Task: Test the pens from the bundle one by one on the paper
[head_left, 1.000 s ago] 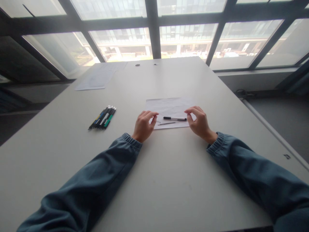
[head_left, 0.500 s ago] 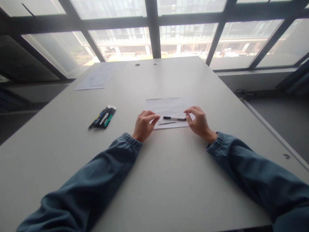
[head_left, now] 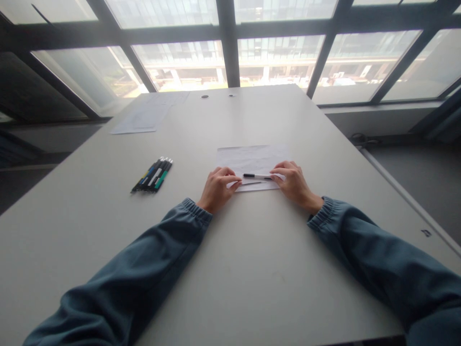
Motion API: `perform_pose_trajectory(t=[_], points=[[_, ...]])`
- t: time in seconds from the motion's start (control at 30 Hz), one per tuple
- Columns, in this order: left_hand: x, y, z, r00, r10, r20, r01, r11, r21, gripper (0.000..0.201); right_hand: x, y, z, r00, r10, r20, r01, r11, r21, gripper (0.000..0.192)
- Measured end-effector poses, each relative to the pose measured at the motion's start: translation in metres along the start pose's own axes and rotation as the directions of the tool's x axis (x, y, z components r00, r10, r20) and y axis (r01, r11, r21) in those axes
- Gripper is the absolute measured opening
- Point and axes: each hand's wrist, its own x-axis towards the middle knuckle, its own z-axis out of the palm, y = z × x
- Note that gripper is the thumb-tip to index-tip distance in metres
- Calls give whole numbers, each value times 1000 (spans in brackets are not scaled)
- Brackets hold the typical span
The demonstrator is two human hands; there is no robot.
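Note:
A white sheet of paper (head_left: pixel 245 156) lies in front of me, carrying a pen with a white barrel and black end (head_left: pixel 257 175) and a thin dark pen refill (head_left: pixel 252 183). My left hand (head_left: pixel 219 188) is closed, thumb and forefinger pinched at the refill's left end, which they cover. With thumb and forefinger closed around the pen's right end, my right hand (head_left: pixel 294 185) hides its tip. Both pen and refill lie roughly sideways, the refill on the side nearer to me.
Left of the paper, several pens (head_left: pixel 152 175) with dark, blue, white and green parts lie side by side. Further back are loose papers (head_left: pixel 139 117) on the white table (head_left: pixel 230 269). A round table fitting (head_left: pixel 205 97) sits near the far edge, before large windows.
My left fingertips have come down and to the right onto the refill's end. My right hand has shifted left, its fingers closing on the pen.

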Motion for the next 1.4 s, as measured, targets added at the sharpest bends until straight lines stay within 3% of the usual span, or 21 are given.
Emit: perform_pose_trajectory(t=[0.33,0.9,1.03,1.17,1.4], points=[[1,6,-5,996,-26,80,22,999,44,7,1,-1,1,998,-1,68,3,1000,-30,10],[1,1,-2,996,29,90,-33,998,45,11,3,1,3,998,-9,61,9,1000,0,7],[1,2,-3,999,26,37,-27,999,43,9,4,-1,2,1000,9,14,-10,999,43,7],[3,1,-4,1000,1,-30,-2,1000,-27,10,6,1,2,989,76,-125,-54,984,170,7],[3,-4,-4,963,-186,-193,166,979,-115,14,8,4,1,934,265,-241,-184,932,313,12]])
